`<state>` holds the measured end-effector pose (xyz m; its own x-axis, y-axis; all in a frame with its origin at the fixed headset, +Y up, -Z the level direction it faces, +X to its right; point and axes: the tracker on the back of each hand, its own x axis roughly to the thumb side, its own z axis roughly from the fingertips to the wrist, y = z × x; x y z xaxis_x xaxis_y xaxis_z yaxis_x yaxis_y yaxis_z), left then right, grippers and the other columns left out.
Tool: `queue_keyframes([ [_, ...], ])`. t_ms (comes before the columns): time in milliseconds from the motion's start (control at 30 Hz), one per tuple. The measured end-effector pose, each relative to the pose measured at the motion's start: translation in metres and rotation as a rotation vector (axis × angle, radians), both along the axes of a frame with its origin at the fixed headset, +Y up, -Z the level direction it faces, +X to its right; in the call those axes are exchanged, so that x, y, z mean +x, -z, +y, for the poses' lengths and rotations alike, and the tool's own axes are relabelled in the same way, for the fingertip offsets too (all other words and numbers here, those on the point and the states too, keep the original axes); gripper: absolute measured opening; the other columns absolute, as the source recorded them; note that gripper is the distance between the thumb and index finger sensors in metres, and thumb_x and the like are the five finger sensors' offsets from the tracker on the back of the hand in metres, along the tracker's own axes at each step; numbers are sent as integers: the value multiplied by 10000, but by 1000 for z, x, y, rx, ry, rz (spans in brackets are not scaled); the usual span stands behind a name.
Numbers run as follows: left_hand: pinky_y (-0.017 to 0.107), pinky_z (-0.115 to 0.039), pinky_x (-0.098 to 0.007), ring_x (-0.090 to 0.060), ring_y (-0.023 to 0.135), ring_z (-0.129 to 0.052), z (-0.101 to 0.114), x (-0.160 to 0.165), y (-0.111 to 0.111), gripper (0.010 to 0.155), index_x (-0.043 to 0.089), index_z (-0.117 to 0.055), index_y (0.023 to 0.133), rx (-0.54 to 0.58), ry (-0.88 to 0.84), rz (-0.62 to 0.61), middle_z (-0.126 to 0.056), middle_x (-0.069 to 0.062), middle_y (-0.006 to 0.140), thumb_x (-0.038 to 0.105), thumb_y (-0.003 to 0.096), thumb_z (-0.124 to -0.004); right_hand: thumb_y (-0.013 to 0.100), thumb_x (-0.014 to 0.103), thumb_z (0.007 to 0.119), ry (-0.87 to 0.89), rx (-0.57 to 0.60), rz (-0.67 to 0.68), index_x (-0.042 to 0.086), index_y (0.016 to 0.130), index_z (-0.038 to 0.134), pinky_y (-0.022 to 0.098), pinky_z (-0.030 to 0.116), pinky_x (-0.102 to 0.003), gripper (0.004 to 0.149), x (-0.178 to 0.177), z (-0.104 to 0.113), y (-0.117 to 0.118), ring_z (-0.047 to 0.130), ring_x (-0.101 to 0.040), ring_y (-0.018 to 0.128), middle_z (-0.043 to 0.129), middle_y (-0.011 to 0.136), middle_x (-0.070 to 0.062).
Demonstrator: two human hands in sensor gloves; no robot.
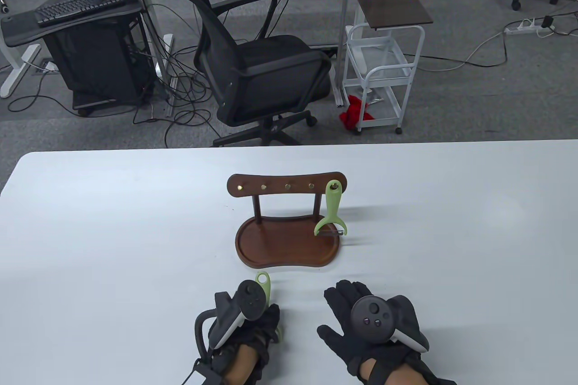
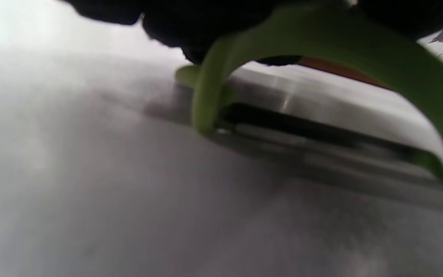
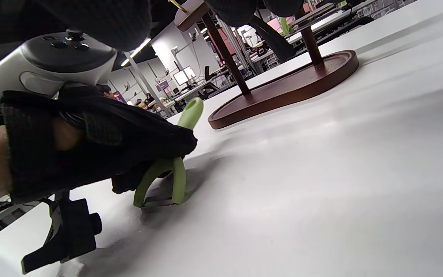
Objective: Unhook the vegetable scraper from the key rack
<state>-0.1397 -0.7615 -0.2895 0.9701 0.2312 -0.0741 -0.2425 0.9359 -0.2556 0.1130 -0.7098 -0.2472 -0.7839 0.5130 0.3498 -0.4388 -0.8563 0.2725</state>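
Observation:
A dark wooden key rack stands at the table's middle on its tray-like base. A green vegetable scraper hangs from its rightmost hook. My left hand grips a second green scraper near the front edge; its handle tip sticks out toward the rack. In the right wrist view this scraper rests its blade end on the table under my left hand. The left wrist view shows its forked head up close. My right hand rests flat on the table, holding nothing.
The white table stretches wide on both sides of the rack. Beyond its far edge stand a black office chair and a white cart. The rack's other hooks are bare.

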Motion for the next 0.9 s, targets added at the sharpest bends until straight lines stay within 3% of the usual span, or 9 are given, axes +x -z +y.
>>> queue_keyframes([
  [400, 235, -873, -437, -191, 322, -956, -3, 5, 0, 536, 64, -819, 797, 5, 85, -9, -788, -214, 817, 525, 525, -797, 482, 488, 690, 0, -6, 12, 35, 1025, 424, 582, 359, -754, 756, -3, -1, -1, 316, -616, 905, 334, 1073, -312],
  [733, 234, -868, -445, -200, 326, -960, -2, 0, 0, 530, 83, -810, 813, -13, 31, -6, -775, -214, 836, 529, 528, -788, 481, 487, 691, -6, -8, 3, 32, 1023, 431, 583, 362, -753, 754, -3, -1, -1, 319, -616, 905, 338, 1072, -314],
  [800, 278, -823, -484, -247, 372, -935, 3, -5, 1, 562, 78, -772, 865, -40, -41, -55, -719, -233, 893, 531, 532, -769, 481, 488, 691, -4, 1, -5, 33, 1023, 430, 583, 363, -753, 754, -1, 1, -2, 321, -616, 905, 340, 1072, -313],
  [867, 330, -788, -513, -277, 434, -910, 16, -8, 1, 596, 88, -733, 914, 58, -21, -120, -666, -233, 940, 539, 526, -756, 482, 487, 691, 2, 5, -17, 33, 1023, 430, 582, 362, -754, 754, 0, 3, -1, 319, -617, 905, 337, 1073, -313],
  [900, 385, -758, -532, -297, 505, -883, 24, -11, 2, 620, 112, -680, 962, 110, -15, -210, -608, -219, 985, 551, 528, -741, 481, 487, 691, 6, 9, -24, 33, 1024, 430, 583, 361, -754, 754, 1, 4, -1, 317, -616, 906, 335, 1073, -313],
])
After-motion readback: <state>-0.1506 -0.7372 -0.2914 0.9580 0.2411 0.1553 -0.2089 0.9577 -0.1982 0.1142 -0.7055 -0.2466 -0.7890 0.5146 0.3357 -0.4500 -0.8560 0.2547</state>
